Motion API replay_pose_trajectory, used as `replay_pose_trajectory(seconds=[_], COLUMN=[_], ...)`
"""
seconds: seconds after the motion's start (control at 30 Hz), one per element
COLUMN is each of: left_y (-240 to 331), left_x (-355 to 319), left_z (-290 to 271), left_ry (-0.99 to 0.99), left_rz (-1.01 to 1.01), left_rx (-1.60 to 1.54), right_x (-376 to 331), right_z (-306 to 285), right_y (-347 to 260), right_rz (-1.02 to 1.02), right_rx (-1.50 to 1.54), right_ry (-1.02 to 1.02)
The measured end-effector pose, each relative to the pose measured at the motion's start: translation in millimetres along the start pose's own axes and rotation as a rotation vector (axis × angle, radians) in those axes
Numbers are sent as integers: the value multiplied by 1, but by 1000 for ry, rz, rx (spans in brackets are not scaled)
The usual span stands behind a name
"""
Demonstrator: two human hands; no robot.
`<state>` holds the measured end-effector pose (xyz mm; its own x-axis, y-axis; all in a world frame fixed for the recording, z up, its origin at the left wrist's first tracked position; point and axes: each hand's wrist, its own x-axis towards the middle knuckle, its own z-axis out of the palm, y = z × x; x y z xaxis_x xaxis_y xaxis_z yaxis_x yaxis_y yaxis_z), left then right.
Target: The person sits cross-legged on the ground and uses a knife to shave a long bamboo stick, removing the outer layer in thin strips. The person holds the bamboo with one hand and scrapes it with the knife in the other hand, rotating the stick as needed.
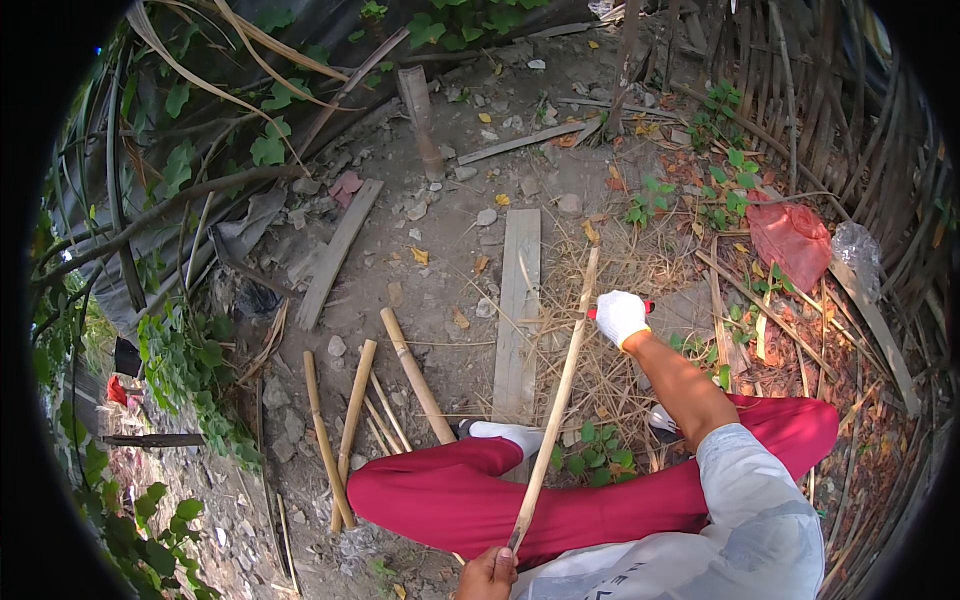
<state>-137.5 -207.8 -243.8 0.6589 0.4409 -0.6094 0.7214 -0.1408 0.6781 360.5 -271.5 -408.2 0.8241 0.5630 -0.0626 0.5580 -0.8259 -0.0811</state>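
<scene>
A long pale bamboo strip (556, 415) slants from my lap up toward the ground ahead, crossing over my red trousers. My bare left hand (487, 575) is closed round its near end, at the lower edge of the view. Wearing a white glove, my right hand (621, 318) is closed on a red-handled tool (649, 306) close beside the strip's upper part. Red shows on both sides of the fist; the tool's working part cannot be made out. Thin shavings (570, 345) lie scattered round the strip's far end.
Several bamboo poles (415, 372) lie by my left knee. A flat grey board (517, 300) runs ahead of me; another board (340, 250) lies left of it. A short post (420, 125) stands farther off. At right are a red plastic bag (788, 240) and a stick fence (840, 120).
</scene>
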Motion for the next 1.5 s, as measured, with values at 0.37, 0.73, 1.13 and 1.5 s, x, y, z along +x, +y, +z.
replay_pose_trajectory(seconds=[0.37,0.73,1.13,1.5], left_y=[-86,-5,52,52], left_x=[-45,21,119,168], left_z=[-1,-26,12,25], left_ry=[112,198,-134,-101], left_rz=[318,147,-77,16], left_rx=[405,-294,-775,-454], right_x=[10,-32,-142,-139], right_z=[8,-22,-87,-76], right_y=[145,148,-71,-108], right_rz=[390,255,-397,-412], right_rx=[-92,823,537,276], right_ry=[100,77,-17,-228])
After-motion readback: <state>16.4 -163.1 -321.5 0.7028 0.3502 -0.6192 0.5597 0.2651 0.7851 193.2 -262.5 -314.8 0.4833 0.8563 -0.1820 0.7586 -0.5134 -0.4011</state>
